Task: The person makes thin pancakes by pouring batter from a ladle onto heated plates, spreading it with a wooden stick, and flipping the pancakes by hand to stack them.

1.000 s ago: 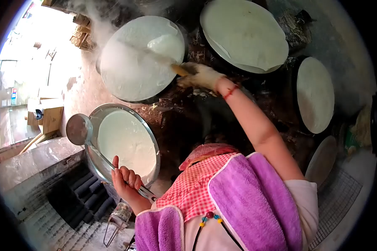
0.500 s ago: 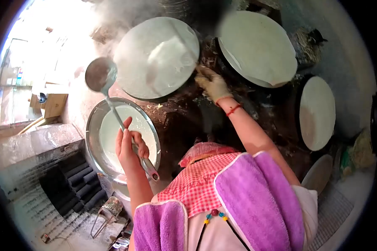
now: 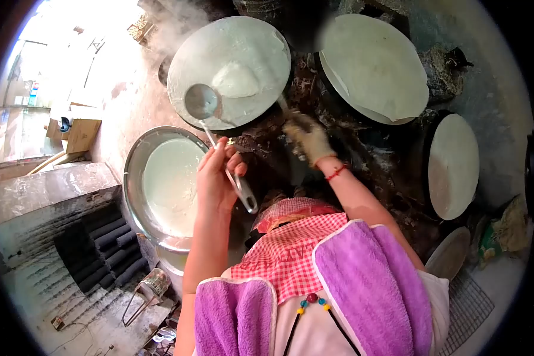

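Observation:
My left hand (image 3: 216, 175) is closed round the handle of a metal ladle (image 3: 201, 101). The ladle's bowl is over the lower left of a round griddle (image 3: 187, 65), beside a white pool of batter (image 3: 235, 80). Just below that griddle, my right hand (image 3: 308, 139), in a pale glove, is closed round a thin stick-like tool (image 3: 283, 105). Motion blur hides most of the tool and its far end. Under my left forearm stands a wide metal basin (image 3: 137, 216) with white batter (image 3: 171, 184) in it.
A second griddle at upper right bears a pale round sheet (image 3: 374, 68) with a lifted edge. Another pale round surface (image 3: 454, 166) is at far right. Dark cylindrical briquettes (image 3: 110, 252) are stacked at lower left, near a metal can (image 3: 155, 282). Steam rises behind the first griddle.
My left hand has moved right and forward, bringing the ladle from beside the griddle to over it. My right hand has shifted slightly right and toward me.

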